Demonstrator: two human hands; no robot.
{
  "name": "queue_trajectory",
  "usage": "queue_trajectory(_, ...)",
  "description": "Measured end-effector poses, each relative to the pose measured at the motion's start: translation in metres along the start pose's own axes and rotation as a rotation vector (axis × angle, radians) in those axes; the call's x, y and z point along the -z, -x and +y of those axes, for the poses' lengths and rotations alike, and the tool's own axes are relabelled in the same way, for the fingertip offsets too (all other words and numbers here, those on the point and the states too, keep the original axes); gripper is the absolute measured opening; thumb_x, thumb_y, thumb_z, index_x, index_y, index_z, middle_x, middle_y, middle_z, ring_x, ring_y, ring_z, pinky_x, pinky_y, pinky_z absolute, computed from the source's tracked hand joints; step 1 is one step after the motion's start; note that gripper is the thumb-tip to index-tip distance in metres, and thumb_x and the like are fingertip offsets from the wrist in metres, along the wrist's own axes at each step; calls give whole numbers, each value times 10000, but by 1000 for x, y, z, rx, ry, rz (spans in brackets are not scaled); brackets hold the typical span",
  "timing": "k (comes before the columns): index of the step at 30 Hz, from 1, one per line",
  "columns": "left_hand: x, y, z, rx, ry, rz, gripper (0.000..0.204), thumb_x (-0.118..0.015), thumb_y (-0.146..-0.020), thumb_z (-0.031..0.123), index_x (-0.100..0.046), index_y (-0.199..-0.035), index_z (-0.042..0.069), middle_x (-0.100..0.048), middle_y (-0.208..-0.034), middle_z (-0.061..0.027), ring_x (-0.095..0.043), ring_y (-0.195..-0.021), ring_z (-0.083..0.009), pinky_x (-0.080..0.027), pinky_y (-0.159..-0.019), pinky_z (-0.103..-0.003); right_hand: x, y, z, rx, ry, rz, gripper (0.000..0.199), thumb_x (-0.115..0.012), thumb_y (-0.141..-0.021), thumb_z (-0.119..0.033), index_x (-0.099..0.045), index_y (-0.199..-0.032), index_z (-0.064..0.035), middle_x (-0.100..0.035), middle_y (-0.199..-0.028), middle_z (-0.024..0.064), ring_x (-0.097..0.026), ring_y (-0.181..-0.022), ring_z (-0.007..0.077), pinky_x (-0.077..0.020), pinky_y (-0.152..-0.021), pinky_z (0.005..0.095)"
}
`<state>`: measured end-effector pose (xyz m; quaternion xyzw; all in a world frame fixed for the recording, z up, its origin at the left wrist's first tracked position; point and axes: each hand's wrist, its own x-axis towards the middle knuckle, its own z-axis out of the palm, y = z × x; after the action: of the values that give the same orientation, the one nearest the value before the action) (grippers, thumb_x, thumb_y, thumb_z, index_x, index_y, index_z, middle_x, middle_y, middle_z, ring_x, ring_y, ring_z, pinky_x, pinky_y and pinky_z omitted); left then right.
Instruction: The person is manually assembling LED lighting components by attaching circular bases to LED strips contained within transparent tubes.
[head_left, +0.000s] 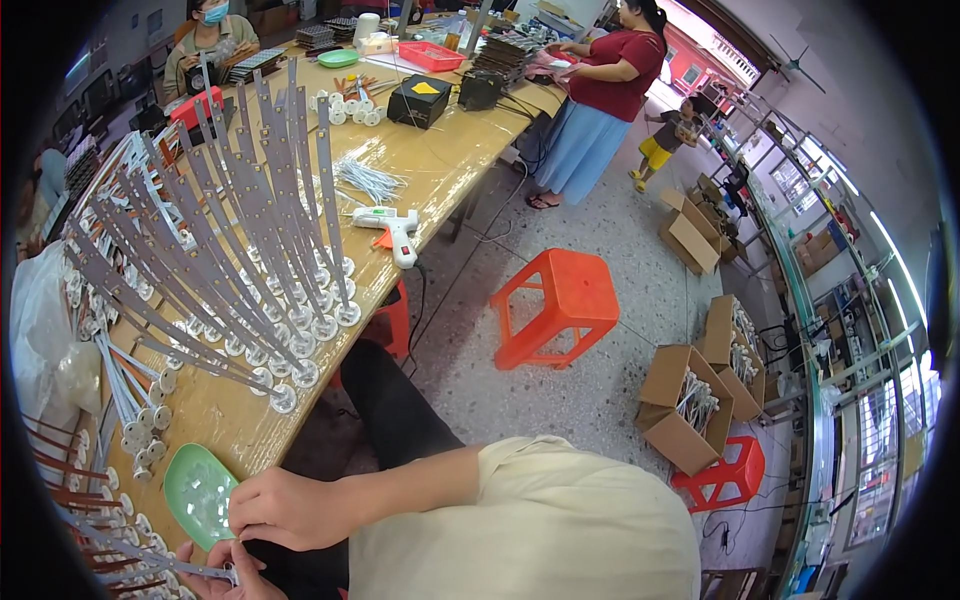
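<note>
We pinch a grey metal strip [150, 566] with our left hand [225, 575] at the worktop's [430, 170] near edge. Our right hand [285, 508] rests curled at the green scoop's [195, 492] rim; whether it grips, we cannot tell. Upright strips on white discs [250, 230] stand behind.

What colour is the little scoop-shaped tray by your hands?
Light green tray, seen in the head view, beside the right hand.
</note>
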<state>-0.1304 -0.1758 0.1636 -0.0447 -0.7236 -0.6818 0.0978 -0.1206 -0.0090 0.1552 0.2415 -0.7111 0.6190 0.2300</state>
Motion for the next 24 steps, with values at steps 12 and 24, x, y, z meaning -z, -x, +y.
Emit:
queue_trajectory(12, -2, -3, -4, -3, 106, -28, 608, -689, -779, -125, -385, -1280, 37, -632, -763, -81, -534, -575, -98, -429, -521, -191, 19, -4, 0, -114, 13, -43, 111, -716, -849, -25, -684, -952, 2, -678, -909, 128, -653, -705, 248, -532, -628, 334)
queue_trajectory(24, 1, -7, 3, 105, 181, -114, 532, -756, -759, -83, -450, -1175, 43, -689, -745, -76, -610, -572, -98, -472, -513, -207, 16, -15, -7, -49, 181, -123, 145, -712, -836, -1, -690, -979, 7, -689, -912, 139, -683, -794, 286, -549, -692, 348)
